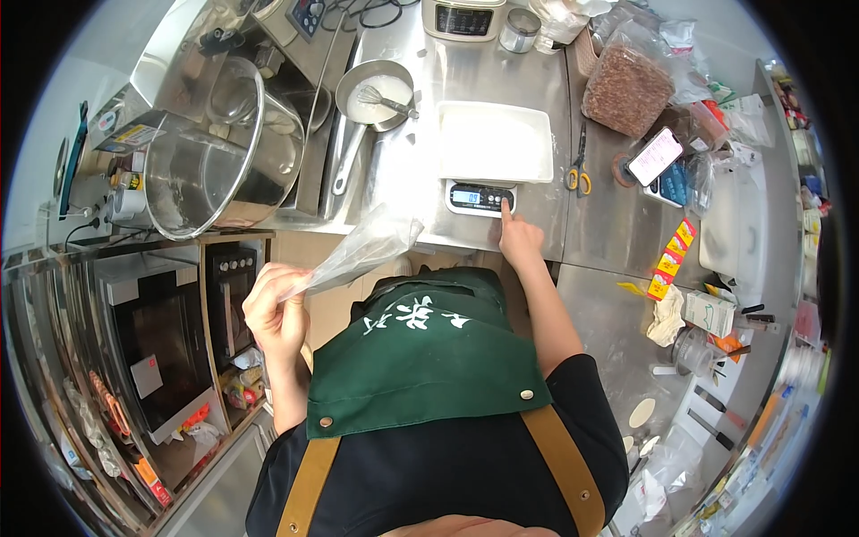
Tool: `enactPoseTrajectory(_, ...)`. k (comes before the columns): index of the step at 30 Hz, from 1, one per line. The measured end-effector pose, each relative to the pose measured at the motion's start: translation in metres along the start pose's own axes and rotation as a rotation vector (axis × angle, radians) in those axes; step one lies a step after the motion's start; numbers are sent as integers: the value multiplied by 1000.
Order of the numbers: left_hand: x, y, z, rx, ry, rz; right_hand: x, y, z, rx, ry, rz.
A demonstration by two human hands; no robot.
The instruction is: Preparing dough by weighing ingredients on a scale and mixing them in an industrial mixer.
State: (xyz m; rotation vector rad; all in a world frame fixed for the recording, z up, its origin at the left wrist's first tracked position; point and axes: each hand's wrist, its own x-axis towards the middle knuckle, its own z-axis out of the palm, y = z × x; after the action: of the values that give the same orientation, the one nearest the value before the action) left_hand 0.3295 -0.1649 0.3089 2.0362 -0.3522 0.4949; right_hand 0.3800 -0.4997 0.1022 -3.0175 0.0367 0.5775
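Note:
A clear plastic bag point(362, 251) hangs from my left hand point(276, 309), pinched between thumb and fingers in front of the counter's edge. My right hand point(522, 242) holds nothing. Its index finger is stretched out and touches the button area of a digital kitchen scale point(481, 199) with a lit display, while the other fingers look curled. On the scale stands a rectangular white tray point(497, 143); its inside is too bright for me to make out any contents. To its left, a metal saucepan point(356, 139) holds white liquid, with a whisk point(383, 100) resting in it.
Orange-handled scissors point(579, 174) lie right of the tray. Further right are a phone point(656, 157) with a lit screen and a large bag of reddish-brown crumbly food point(628, 80). A big clear round container point(224, 170) stands at the left, above an oven point(161, 340).

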Motion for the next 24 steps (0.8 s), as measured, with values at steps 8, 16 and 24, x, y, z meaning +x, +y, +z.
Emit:
enactPoseTrajectory(8, 10, 5, 3, 2, -32, 19, -20, -4, 3, 247, 145, 46)
enactPoseTrajectory(16, 64, 38, 31, -230, -175, 162, -49, -27, 20, 1275, -447, -252)
enactPoseTrajectory(24, 128, 67, 84, -645, -213, 2, -50, -22, -45, 2048, -67, -425)
